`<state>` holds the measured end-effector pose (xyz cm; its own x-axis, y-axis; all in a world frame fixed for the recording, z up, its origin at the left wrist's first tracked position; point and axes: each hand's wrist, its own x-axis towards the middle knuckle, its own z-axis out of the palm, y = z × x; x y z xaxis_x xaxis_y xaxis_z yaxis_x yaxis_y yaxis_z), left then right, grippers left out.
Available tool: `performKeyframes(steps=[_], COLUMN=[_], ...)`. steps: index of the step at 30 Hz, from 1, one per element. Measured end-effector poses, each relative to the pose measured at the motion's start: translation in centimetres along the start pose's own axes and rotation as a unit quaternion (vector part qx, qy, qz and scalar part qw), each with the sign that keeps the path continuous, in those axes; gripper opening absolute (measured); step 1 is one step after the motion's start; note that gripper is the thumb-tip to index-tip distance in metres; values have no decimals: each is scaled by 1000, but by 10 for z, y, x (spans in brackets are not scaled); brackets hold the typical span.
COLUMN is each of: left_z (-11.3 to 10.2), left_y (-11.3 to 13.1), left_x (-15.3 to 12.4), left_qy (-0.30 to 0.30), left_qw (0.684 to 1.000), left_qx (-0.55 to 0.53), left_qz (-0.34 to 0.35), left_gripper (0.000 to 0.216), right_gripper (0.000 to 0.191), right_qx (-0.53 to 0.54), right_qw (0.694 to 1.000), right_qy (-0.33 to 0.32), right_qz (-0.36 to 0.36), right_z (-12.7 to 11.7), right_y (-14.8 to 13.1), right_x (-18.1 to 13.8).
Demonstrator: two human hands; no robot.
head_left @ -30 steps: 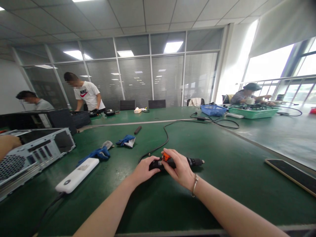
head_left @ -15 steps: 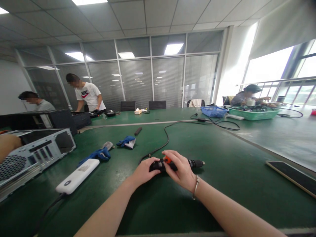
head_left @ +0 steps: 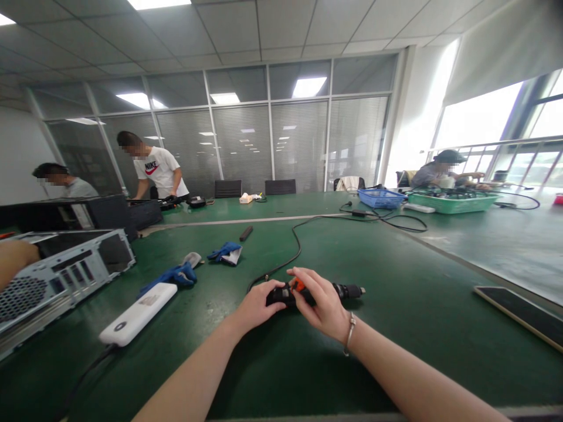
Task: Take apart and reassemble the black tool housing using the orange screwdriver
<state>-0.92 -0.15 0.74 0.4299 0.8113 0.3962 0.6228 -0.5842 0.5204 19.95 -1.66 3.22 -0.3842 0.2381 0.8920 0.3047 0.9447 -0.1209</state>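
Observation:
A black corded electric screwdriver [head_left: 350, 291] lies across the green table in front of me, its tip pointing right. My left hand [head_left: 256, 306] is closed around its rear end, near where the cord [head_left: 299, 243] leaves it. Over the middle of the body curves my right hand [head_left: 323, 305], thumb and fingers closed about a small orange part [head_left: 299, 285] on the tool. The right palm hides part of the body. A bracelet circles my right wrist.
Left of my hands lie a white power bank [head_left: 139, 313] with a cable, blue gloves [head_left: 173, 275] and a metal computer case [head_left: 83, 269] with another person's hand on it. A dark flat panel [head_left: 521, 313] lies right. Blue [head_left: 382, 199] and green baskets [head_left: 461, 203] stand farther back.
My right fingers have shifted very slightly at the orange part, which has turned a little. My left hand and the screwdriver stay in place.

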Motion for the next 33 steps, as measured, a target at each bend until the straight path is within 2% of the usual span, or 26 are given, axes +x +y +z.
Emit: performKeyframes(steps=[3, 6, 10, 14, 19, 25, 31, 33], left_z=[0, 0, 0, 0, 0, -1, -1, -1], left_y=[1, 0, -1, 0, 0, 0, 2, 2], left_x=[0, 0, 0, 0, 0, 0, 0, 0], left_qy=[-2, -1, -1, -3, -1, -4, -3, -4], left_qw=[1000, 1000, 1000, 1000, 1000, 1000, 1000, 1000], left_qx=[0, 8, 11, 10, 8, 2, 4, 8], left_qz=[2, -1, 7, 10, 3, 4, -6, -5], left_gripper=[37, 38, 39, 38, 37, 38, 38, 39], right_gripper=[55, 58, 65, 64, 55, 63, 52, 55], right_qx=[-24, -24, 8, 17, -37, -2, -29, -21], right_qw=[999, 998, 999, 1000, 998, 1000, 999, 999], right_qy=[36, 64, 50, 14, 40, 20, 38, 32], right_qz=[-3, 7, 7, 4, -7, 11, 15, 21], right_z=[3, 5, 3, 3, 4, 1, 3, 3], right_y=[3, 4, 2, 0, 2, -3, 1, 0], right_x=[-2, -3, 0, 0, -3, 0, -1, -1])
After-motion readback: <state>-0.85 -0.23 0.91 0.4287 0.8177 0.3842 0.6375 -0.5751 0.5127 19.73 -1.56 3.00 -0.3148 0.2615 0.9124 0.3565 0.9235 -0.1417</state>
